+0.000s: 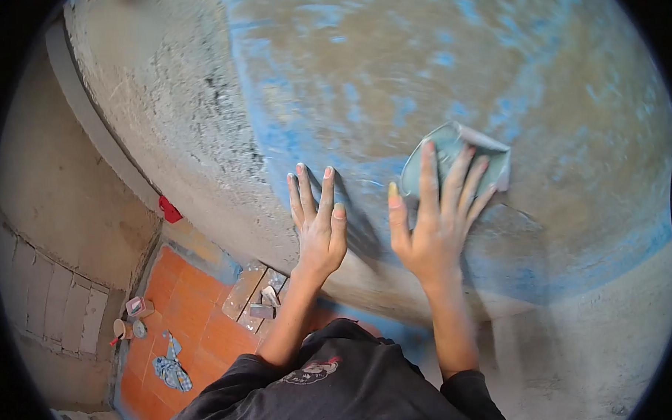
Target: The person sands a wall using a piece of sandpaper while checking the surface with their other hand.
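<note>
My right hand [434, 229] presses a folded, grey-green sheet of sandpaper [446, 148] to the wall. Its fingers lie spread over the sheet, and the thumb, with a yellowish tip, stands apart to the left. A pale edge of the sandpaper curls up beyond the fingertips. To the left, my left hand [319, 234] is open, its stretched-out fingers against the blue-edged part of the wall, holding nothing. Both hands look dusty. The large wall surface [361, 83] is brownish grey with patchy blue, bordered by a rough bare strip [177, 97].
Below left is an orange tiled floor [206, 318] with a crumpled checked cloth [171, 371], a pinkish box [139, 306] and a cup [122, 328]. Small blocks [262, 311] lie on a speckled board [243, 295]. A red item [169, 209] sits at the wall's foot.
</note>
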The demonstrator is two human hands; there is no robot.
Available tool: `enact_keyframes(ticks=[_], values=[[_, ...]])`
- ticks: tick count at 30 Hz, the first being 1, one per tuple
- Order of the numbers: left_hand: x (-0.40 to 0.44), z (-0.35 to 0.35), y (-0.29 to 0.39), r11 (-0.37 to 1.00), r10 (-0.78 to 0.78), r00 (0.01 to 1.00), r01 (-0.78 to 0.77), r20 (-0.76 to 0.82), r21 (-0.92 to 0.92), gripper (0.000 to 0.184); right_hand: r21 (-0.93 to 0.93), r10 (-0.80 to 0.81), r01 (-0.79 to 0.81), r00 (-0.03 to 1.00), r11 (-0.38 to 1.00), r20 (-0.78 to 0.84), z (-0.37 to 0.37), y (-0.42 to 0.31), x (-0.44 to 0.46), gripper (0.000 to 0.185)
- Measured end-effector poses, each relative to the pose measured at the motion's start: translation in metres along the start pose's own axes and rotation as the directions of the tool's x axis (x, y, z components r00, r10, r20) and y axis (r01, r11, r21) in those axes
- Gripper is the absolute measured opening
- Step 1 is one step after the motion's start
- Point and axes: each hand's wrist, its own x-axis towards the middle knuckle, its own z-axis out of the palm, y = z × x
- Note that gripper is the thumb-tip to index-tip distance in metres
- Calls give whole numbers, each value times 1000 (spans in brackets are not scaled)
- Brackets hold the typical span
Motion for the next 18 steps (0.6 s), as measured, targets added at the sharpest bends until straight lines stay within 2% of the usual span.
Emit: enact_keyframes(ticks=[2, 4, 7, 10, 13, 14, 16, 18], values=[[3, -18, -18, 998, -21, 1000, 21, 4, -52, 55, 2, -33, 34, 983, 999, 183, 34, -27, -35, 69], [6, -28, -36, 995, -19, 1000, 20, 12, -96, 55, 22, -96, 95, 924, 995, 371, 74, -44, -79, 69], [3, -41, -54, 993, -4, 996, 15, 90, -120, 55, -13, 5, -2, 982, 1000, 187, 80, -60, -66, 71], [2, -46, -60, 992, 54, 988, -37, 142, -122, 55, -50, 178, -188, 971, 981, -158, 63, -59, -11, 74], [2, -47, -60, 989, 83, 975, -56, 205, -134, 55, -54, 190, -204, 963, 978, -191, 80, -65, -24, 76], [1, -46, -61, 987, 96, 971, -65, 220, -144, 55, -51, 163, -165, 986, 985, -41, 91, -70, -49, 76], [-1, -44, -63, 983, 109, 965, -69, 237, -171, 55, -25, 103, -100, 962, 995, 253, 111, -84, -110, 75], [-2, -41, -63, 978, 132, 962, -86, 241, -190, 55, -87, 157, -140, 957, 986, 243, 105, -70, -123, 73]])
